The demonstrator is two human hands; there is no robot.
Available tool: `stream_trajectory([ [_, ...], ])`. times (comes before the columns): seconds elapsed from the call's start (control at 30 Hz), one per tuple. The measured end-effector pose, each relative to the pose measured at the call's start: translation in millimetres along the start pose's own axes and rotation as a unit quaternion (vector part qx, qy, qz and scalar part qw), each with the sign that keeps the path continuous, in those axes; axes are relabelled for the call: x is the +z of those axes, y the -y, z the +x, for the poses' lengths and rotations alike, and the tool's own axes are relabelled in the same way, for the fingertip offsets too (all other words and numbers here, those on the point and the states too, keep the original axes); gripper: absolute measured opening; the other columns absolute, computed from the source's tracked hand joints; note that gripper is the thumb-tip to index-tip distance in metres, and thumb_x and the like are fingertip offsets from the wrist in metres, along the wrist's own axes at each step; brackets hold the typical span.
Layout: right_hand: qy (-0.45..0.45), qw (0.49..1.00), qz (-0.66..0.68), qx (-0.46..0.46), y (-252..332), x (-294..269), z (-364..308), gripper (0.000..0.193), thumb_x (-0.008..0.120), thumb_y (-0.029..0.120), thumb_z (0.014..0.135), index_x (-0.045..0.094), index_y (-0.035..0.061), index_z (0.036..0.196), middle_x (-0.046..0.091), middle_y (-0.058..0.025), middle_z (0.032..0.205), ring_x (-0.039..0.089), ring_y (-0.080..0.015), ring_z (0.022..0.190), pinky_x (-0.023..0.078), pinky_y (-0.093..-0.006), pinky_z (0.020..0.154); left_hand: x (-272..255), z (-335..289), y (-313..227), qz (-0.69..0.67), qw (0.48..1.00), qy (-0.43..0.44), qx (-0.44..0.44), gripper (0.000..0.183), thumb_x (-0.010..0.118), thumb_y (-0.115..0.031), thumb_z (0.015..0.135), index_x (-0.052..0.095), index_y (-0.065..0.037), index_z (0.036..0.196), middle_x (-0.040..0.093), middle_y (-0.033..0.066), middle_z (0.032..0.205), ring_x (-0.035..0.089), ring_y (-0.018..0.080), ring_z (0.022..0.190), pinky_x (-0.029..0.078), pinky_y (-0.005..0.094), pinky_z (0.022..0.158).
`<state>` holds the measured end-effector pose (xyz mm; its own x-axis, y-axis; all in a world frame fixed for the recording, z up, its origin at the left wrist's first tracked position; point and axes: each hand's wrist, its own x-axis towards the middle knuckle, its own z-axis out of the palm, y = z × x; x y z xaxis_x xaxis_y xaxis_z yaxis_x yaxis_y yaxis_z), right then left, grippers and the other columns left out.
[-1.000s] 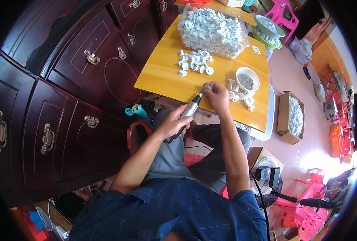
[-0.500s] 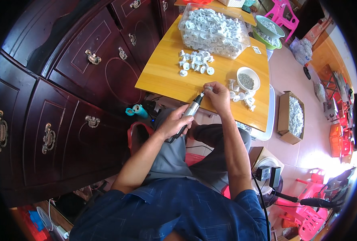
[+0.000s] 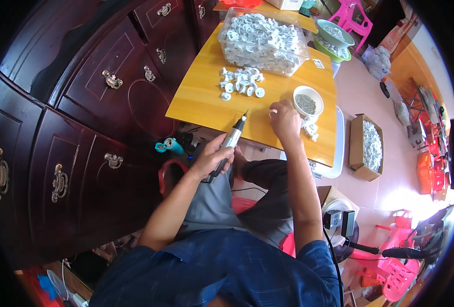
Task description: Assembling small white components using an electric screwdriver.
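Note:
My left hand (image 3: 214,157) is wrapped around a silver and black electric screwdriver (image 3: 230,140). Its thin bit points up and away over the table's near edge, touching nothing. My right hand (image 3: 287,123) is over the table, beside the small white plastic parts (image 3: 309,127) below the screw bowl. Its fingers are curled in and partly hidden; what they hold, if anything, cannot be made out. Small metal screws fill the white bowl (image 3: 316,107) just beyond that hand. Farther left on the table lies a loose group of white round-ended plastic parts (image 3: 243,81).
A clear plastic bin (image 3: 301,56) heaped with white parts stands at the far side of the yellow wooden table (image 3: 196,102). Dark red cabinets (image 3: 104,107) line the left. On the right floor sits a cardboard box (image 3: 357,148) of white pieces. A turquoise bottle (image 3: 174,146) is below the table's left corner.
My right hand has left the screwdriver's tip, where it held a small whitish part, and moved right to the parts by the bowl. The screwdriver stays in my left hand, its bit now free.

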<state>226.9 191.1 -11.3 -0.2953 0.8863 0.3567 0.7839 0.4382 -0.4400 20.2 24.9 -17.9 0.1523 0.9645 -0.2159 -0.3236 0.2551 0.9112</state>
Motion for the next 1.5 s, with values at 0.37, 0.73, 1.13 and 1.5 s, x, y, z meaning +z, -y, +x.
stream_trajectory([
  [0.37,0.079,0.978,-0.141,0.134,-57.0,-63.8,56.2,0.018,0.065,0.022,0.083,0.075,0.0122,0.094,0.072,-0.0168,0.092,0.070,-0.0359,0.087,0.055,-0.0453,0.078,-2.7,2.3,2.6,-0.004,0.999,0.028,0.016,0.027,0.059,-0.023,0.094,0.055,-0.005,0.113,0.057,0.0014,0.074,0.054,0.0083,0.053,0.044,0.0226,0.046],
  [0.73,0.156,0.950,-0.228,0.145,-87.2,-39.4,76.7,0.027,0.067,0.025,0.080,0.074,0.0053,0.097,0.072,-0.0189,0.098,0.070,-0.0356,0.093,0.055,-0.0465,0.080,-1.6,1.8,0.1,-0.002,0.999,0.030,0.019,0.030,0.059,-0.023,0.093,0.052,-0.005,0.117,0.058,0.0028,0.074,0.054,0.0087,0.053,0.045,0.0225,0.046],
  [1.13,0.196,0.940,-0.231,0.157,-80.5,-45.5,80.3,0.027,0.060,0.020,0.086,0.072,0.0058,0.106,0.070,-0.0192,0.110,0.069,-0.0342,0.102,0.055,-0.0446,0.085,-2.3,0.2,0.9,-0.005,0.999,0.030,0.028,0.029,0.058,-0.021,0.093,0.052,-0.004,0.115,0.057,0.0030,0.074,0.054,0.0087,0.052,0.044,0.0223,0.045],
  [1.5,-0.028,0.988,0.088,0.121,-63.7,-48.9,65.0,0.026,0.066,0.030,0.083,0.074,0.0083,0.096,0.073,-0.0159,0.089,0.071,-0.0305,0.084,0.053,-0.0395,0.078,-3.8,2.2,4.1,-0.006,0.999,0.034,0.026,0.035,0.057,-0.021,0.092,0.050,-0.004,0.122,0.057,0.0035,0.074,0.054,0.0093,0.054,0.044,0.0235,0.046],
])
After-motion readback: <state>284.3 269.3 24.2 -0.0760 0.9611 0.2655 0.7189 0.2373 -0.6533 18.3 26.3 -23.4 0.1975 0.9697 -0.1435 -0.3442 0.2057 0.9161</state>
